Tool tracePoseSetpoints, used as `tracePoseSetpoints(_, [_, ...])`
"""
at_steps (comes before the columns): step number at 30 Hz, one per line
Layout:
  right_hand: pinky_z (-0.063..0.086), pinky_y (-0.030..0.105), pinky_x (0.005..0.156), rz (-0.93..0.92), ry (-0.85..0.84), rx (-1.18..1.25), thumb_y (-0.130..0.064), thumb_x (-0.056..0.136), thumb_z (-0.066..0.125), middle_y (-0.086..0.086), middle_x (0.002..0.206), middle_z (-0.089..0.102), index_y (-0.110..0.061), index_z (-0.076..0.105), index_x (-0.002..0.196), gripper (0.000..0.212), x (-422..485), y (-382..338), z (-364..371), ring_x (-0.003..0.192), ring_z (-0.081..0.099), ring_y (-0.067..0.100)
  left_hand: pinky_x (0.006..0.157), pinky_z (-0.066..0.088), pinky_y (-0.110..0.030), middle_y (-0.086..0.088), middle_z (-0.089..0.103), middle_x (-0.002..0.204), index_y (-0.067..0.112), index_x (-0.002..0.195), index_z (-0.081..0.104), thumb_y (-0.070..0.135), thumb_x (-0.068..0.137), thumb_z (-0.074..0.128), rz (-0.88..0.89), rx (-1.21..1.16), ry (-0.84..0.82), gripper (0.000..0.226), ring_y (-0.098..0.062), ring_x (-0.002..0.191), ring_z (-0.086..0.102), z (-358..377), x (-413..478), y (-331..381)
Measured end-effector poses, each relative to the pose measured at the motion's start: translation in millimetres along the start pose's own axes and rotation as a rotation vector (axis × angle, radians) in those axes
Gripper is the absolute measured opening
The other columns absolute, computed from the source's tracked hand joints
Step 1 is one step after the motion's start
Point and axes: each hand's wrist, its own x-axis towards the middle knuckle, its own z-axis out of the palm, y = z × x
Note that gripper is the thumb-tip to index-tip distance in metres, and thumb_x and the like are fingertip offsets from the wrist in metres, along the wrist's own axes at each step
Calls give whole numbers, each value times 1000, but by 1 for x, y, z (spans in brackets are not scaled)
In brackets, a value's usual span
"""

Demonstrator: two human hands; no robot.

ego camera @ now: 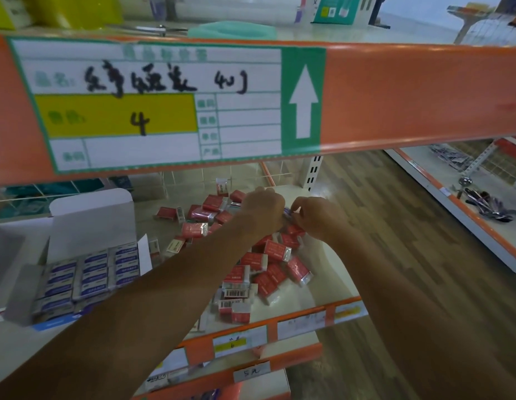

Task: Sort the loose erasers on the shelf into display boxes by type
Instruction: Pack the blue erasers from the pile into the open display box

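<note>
Several loose red-wrapped erasers (275,262) lie scattered over the shelf (317,287). At the left stands an open display box (86,272) filled with rows of blue-labelled erasers. My left hand (262,210) reaches over the far part of the pile with curled fingers; what it holds is hidden behind its back. My right hand (317,215) is right beside it and pinches a small blue-wrapped eraser (288,212) between thumb and fingers. The two hands meet at that eraser.
An orange shelf rail with a large price label (153,102) crosses the view just above the hands. The box's white lid flap (92,217) stands upright. Wooden floor and another shelf unit (467,203) lie to the right.
</note>
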Motion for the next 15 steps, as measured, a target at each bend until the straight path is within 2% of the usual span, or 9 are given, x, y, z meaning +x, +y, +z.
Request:
tracePoseSetpoints(3, [40,26,57,9,-2,-4,-30,95,48,0,101,66,-24,65,110,24,0,-1,2,77,57,14,77,42,-34,-11,57,113,8,116,58,41,88,62,-22,-16,-13,43,-26,105,52,2,3,2])
tracePoseSetpoints(6, [42,27,60,14,-5,-15,-27,95,47,1,103,66,-23,65,111,25,-1,-1,2,81,58,15,79,43,-34,-13,57,114,7,116,58,31,87,64,-44,-30,-13,38,-27,104,52,3,5,3])
tracePoseSetpoints(11, [45,27,62,25,-9,-26,-24,93,48,0,98,64,-19,64,104,21,-5,-1,0,80,57,14,83,46,-37,-12,53,111,6,113,62,23,86,63,-27,-34,14,32,-27,104,49,8,4,3])
tracePoseSetpoints(15, [48,29,62,59,-9,2,-28,91,51,2,88,62,-17,60,93,14,-6,-1,0,75,57,15,82,47,-36,-10,53,112,11,113,67,21,85,61,3,-79,74,29,-25,105,46,18,3,-1])
